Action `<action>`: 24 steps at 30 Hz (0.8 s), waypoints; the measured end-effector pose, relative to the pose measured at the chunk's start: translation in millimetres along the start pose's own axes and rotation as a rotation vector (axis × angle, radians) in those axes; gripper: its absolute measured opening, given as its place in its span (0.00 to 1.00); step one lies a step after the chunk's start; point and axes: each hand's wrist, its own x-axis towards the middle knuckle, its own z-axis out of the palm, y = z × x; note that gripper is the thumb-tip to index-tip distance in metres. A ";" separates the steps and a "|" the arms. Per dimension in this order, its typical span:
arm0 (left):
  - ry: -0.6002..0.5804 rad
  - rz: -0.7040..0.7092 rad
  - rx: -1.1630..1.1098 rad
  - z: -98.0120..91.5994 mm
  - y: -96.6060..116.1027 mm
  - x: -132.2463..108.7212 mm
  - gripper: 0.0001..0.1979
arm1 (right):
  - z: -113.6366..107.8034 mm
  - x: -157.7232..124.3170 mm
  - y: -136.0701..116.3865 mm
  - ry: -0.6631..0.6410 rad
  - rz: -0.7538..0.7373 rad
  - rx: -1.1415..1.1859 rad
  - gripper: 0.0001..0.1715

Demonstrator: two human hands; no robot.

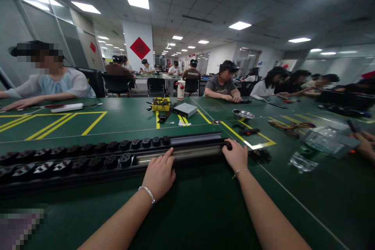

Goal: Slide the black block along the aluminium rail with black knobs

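Two long black power tracks lie side by side across the green table. Black socket modules (79, 165) with prongs line the left stretch of both. The bare channel of the front track (199, 152) shows shiny metal; the rear track (195, 139) also has a bare right stretch. My left hand (159, 172) rests on the front track just right of its last module, index finger stretched out, holding nothing visible. At that track's right end, my right hand (236, 156) has its fingers closed on a small black part (229, 146), mostly hidden by the fingers.
Beyond the tracks are a yellow box with cables (161, 104), a grey box (185, 109), a metal bowl (243, 115) and a black tool (246, 130). A plastic water bottle (307, 154) lies at right. Several people sit around the table (205, 211).
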 end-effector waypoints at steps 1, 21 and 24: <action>-0.004 -0.001 -0.002 -0.2 0.1 0.1 0.16 | 0.5 0.3 0.5 0.000 -0.002 0.001 0.19; -0.015 -0.004 0.001 -1.8 -0.4 0.2 0.16 | 2.4 2.7 3.2 -0.005 -0.001 0.020 0.20; -0.018 -0.001 -0.001 -1.7 -0.5 -0.3 0.16 | 1.9 2.7 2.7 0.006 -0.007 0.025 0.20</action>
